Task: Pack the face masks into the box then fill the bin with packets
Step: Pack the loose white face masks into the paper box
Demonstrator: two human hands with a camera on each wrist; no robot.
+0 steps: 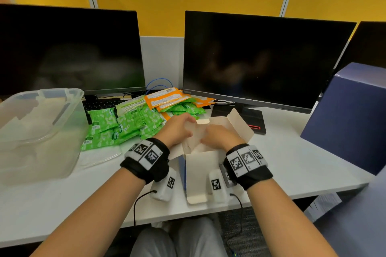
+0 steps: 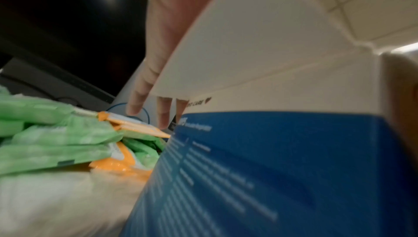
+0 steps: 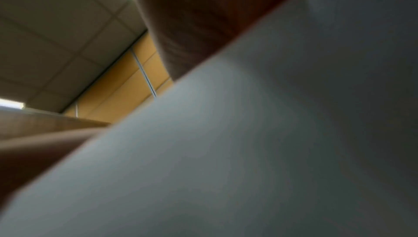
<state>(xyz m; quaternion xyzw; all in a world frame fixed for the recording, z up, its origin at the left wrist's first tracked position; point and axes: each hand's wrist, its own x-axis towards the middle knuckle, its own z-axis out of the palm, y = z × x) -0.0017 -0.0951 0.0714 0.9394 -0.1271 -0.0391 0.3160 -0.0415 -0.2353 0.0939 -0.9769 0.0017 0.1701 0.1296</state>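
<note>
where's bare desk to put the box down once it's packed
Bare white desk lies right of the open white cardboard box, up to the dark blue carton, and along the near edge below the clear plastic bin. The green and orange packets crowd the middle, behind both hands.

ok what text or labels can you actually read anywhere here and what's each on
"CARE" with a heart mark, end of a cut-off line: white band of the mask box.
Small print on the box's blue panel: blurred.
Logo on the right monitor bezel: too small.
Green packets and orange packets: print and barcodes too small.
Wristband markers: patterns, no words.
</note>
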